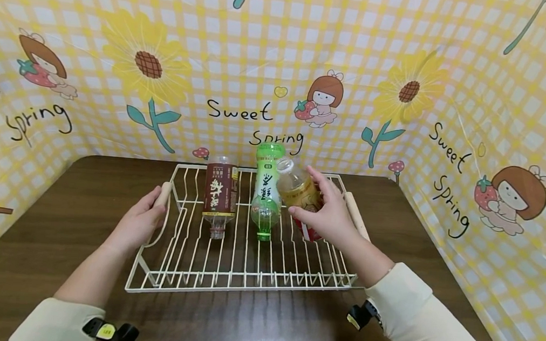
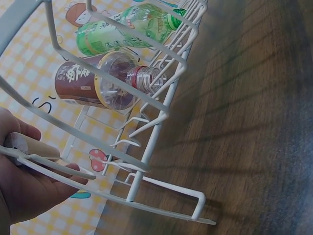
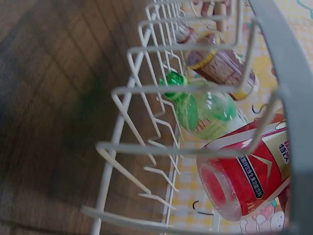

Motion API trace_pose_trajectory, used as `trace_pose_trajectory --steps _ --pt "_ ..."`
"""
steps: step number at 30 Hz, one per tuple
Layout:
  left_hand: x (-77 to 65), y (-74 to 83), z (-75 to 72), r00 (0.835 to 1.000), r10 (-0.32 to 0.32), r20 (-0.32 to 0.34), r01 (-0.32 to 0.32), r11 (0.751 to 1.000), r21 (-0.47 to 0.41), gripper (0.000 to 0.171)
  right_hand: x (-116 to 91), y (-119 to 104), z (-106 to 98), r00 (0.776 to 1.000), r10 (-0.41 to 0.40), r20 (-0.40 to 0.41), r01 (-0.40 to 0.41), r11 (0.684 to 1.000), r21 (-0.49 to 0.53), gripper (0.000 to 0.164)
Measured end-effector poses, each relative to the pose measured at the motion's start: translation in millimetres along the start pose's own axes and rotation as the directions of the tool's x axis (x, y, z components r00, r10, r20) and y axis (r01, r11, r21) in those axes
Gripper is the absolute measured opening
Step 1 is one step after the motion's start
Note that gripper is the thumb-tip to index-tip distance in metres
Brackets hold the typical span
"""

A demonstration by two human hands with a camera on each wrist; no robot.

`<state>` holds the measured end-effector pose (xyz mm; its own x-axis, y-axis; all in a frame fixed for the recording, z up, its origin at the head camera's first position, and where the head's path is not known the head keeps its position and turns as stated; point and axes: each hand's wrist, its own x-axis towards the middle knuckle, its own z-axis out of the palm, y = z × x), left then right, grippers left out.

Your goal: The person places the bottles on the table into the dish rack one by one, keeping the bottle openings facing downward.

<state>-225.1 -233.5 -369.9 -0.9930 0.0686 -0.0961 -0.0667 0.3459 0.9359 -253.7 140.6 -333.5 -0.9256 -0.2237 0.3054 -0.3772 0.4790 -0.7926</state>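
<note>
My left hand (image 1: 137,222) grips the left wooden handle (image 1: 164,193) of a white wire rack (image 1: 194,285). With my right hand (image 1: 334,216) I hold a clear plastic bottle (image 1: 296,186) with a red and gold label. It is tilted above the rack's right part, its mouth up and to the left in the head view; the red lower end (image 3: 244,176) shows in the right wrist view. A brown-labelled bottle (image 1: 220,190) stands neck down in the rack. To its right, a green bottle (image 1: 267,191) also stands neck down, cap lowest.
The rack stands on a dark wooden table (image 1: 55,211). A second wooden handle (image 1: 357,214) is on its right side, partly behind my right hand. A yellow checked cloth (image 1: 244,54) with printed flowers and figures hangs behind and along the sides.
</note>
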Motion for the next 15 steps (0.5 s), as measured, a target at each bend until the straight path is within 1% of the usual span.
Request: trace_pose_trajectory --steps 3,7,11,15 --pt "-0.3 0.2 0.0 1.000 -0.004 -0.008 0.004 1.000 0.020 0.060 -1.5 -1.8 6.3 0.999 -0.021 0.031 0.022 0.999 -0.028 0.088" --pt "-1.4 1.2 0.0 1.000 -0.011 -0.017 0.011 0.999 0.033 0.060 -3.7 -2.8 13.1 0.998 -0.027 0.064 0.031 0.997 -0.068 0.087" --pt "-2.9 3.0 0.1 1.000 -0.002 -0.024 0.003 0.999 0.043 0.061 -5.8 -2.1 19.4 0.996 -0.025 0.088 0.035 0.993 -0.114 0.087" --pt "-2.9 3.5 -1.2 0.999 0.011 -0.037 -0.008 0.995 0.099 0.065 -8.2 -1.5 24.6 0.994 -0.026 0.110 0.042 0.988 -0.147 0.087"
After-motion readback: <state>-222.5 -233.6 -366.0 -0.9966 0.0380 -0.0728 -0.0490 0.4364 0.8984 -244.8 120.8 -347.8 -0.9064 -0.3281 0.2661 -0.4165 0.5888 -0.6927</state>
